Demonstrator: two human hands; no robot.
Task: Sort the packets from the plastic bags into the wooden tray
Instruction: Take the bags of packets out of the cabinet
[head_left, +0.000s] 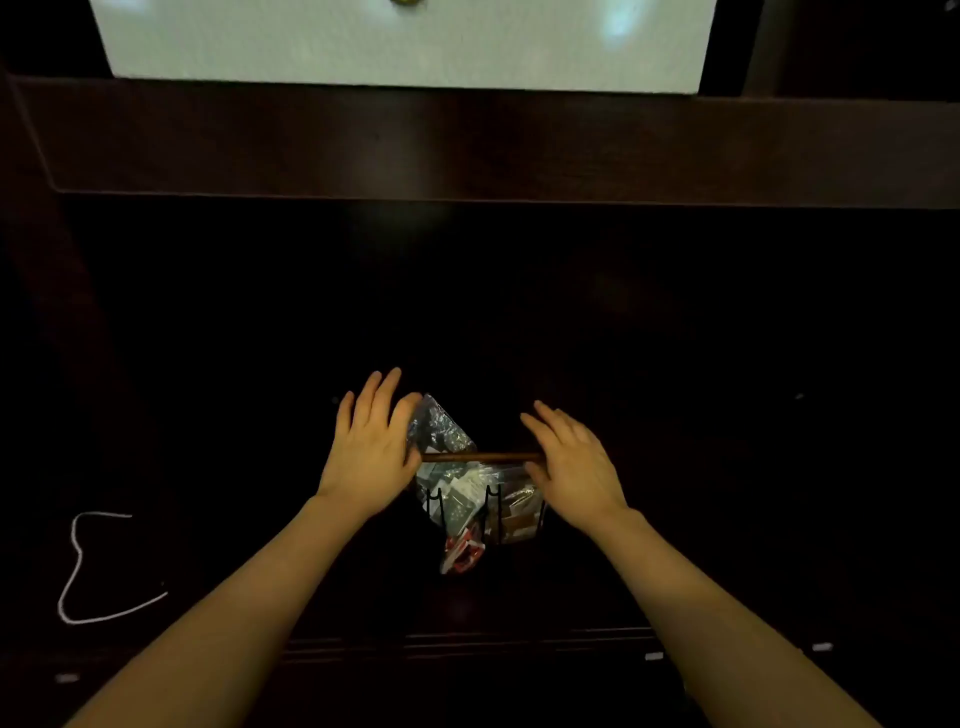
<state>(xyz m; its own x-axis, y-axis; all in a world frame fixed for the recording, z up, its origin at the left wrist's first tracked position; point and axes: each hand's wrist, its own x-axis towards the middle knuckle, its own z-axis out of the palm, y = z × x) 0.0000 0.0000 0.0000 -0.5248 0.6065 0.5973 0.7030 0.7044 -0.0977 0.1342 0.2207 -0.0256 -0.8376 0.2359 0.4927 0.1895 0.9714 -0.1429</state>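
Forearms reach in from the near edge | left hand (370, 457) and right hand (571, 465) flank the tray (483, 458), fingers straight, seemingly steadying it | plastic bags (441, 441) of packets (464, 552) sit in the tray, mid-desk (727, 338), unsorted | white cord (78, 566) near left edge.

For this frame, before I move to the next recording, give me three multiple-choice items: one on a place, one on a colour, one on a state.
1. Where does the white cord lie?
A. on the person's left
B. between the hands
C. on the person's right

2. What colour shows in the lowest plastic bag?
A. green
B. red
C. yellow

3. How is the left hand?
A. clenched in a fist
B. out of view
C. fingers straight

Key: 1 A, it loops on the dark surface far left of both arms. 2 B, red packets show through the clear plastic. 3 C, the fingers extend beside the tray's wooden handle.
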